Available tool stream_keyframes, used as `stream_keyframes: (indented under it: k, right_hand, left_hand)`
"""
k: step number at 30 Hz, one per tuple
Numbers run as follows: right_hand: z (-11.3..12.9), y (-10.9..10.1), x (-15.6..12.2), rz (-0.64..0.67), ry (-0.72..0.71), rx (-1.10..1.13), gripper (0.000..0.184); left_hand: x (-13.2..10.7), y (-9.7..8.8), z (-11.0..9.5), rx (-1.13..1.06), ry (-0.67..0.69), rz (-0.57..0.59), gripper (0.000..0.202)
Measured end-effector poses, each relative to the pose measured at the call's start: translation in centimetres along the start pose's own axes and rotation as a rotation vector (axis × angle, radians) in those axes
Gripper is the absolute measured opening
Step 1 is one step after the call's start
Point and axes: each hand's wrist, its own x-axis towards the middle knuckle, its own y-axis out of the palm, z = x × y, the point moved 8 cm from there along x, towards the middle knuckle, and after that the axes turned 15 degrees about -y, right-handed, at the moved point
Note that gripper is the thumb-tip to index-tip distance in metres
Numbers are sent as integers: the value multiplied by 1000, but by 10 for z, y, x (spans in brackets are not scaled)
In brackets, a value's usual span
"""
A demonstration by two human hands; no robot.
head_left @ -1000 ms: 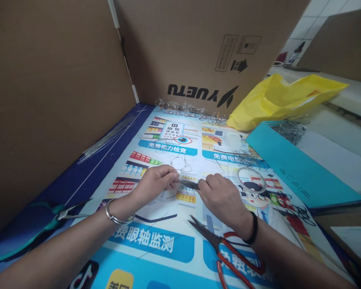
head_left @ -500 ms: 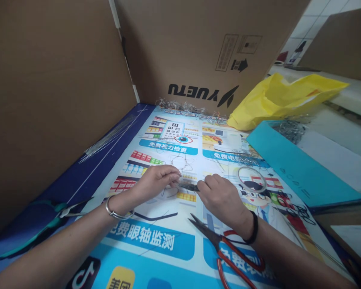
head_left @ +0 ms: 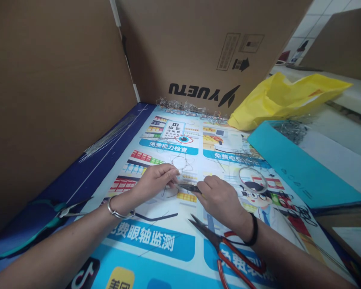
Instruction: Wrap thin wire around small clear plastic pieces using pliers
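My right hand (head_left: 221, 199) is closed around a pair of pointed pliers (head_left: 190, 187), whose dark jaws point left. Close to the jaw tips, my left hand (head_left: 159, 176) is pinched on something thin that looks like wire, though it is too fine to make out fully. Both hands hover above the printed poster (head_left: 156, 237). Below them lie red-handled scissors (head_left: 218, 241) with the blades a little apart. Left of my left forearm are green-handled pliers (head_left: 52, 224).
Thin straight wires (head_left: 108, 138) lie at the left, against a tall cardboard wall (head_left: 192, 48). Wire pieces (head_left: 183, 106) are heaped along the back. To the right are a tape ring (head_left: 252, 180), black loops (head_left: 303, 212), a blue box (head_left: 307, 168) and a yellow bag (head_left: 282, 100).
My left hand and the plier tips have shifted very slightly. Both hands keep the same hold, and the tools on the poster lie as before.
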Motion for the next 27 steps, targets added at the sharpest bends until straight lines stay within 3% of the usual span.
stream_keyframes:
  k: [10,22,27]
  right_hand:
    - [1,1,0,39,25,18,13]
    - [-1,13,-2,210,141,235,16]
    - [0,9,-1,138,113,169,17]
  left_hand:
    - [-3,0,-2,100,54,-92,24]
    - [-14,0,-21,349,275,-206,24]
    - [-14,-2,-20,339,265,-216,23]
